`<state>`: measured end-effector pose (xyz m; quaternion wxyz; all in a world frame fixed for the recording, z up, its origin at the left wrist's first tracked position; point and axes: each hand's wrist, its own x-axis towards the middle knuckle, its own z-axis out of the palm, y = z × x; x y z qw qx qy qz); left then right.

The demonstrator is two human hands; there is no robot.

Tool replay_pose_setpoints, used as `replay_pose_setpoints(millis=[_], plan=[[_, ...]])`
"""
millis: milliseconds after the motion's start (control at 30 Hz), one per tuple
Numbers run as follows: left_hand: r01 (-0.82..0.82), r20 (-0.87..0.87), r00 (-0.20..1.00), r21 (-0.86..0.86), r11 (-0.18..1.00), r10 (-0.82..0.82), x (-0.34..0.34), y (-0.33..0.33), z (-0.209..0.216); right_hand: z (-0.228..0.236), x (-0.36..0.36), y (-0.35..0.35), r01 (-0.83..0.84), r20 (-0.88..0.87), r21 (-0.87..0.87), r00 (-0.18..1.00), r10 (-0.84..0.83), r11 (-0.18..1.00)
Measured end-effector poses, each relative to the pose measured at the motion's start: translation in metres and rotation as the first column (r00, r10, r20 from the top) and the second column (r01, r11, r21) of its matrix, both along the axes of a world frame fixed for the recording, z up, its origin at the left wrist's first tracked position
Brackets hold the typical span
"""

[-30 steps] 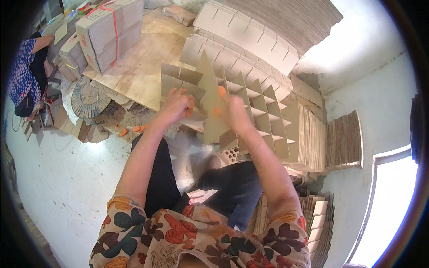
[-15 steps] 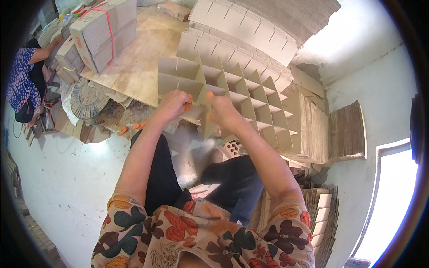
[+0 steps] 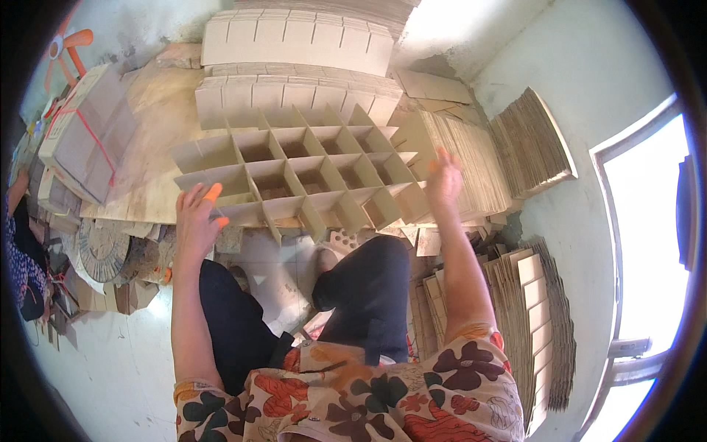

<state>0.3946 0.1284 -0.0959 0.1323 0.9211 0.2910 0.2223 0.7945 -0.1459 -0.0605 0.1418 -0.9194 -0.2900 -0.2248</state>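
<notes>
A cardboard divider grid of interlocked slotted strips lies in front of me, partly over the near edge of a wooden board. At its left end is my left hand, fingers apart, with orange covers on the thumb and a finger. Whether it touches the strip ends I cannot tell. Beyond the grid's right end, my right hand is raised with its fingers loosely extended and nothing visible in it. Behind the grid stand stacks of slotted cardboard strips.
A taped carton stands on the wooden board at the left. More cardboard stacks are on the right, with others low beside my right arm. Another person's sleeve shows at the far left, below an orange fan.
My hands have let go of the grid's near left part and moved apart to its two ends. The view has swung right, and the grid now lies flatter and more level before me.
</notes>
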Motion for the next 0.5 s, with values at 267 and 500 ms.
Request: replay_pose_setpoints(millis=[267, 500], plan=[[-0.160, 0.188, 0.967, -0.078, 0.984, 0.172, -0.005, -0.005, -0.016, -0.047, 0.045, -0.077, 0.039, -0.008, -0.346, 0.999, -0.045, 0.937], [-0.098, 0.283, 0.950, -0.132, 0.986, 0.132, -0.009, 0.002, -0.027, -0.029, 0.042, -0.060, 0.165, -0.152, -0.272, 0.965, -0.212, 0.948]])
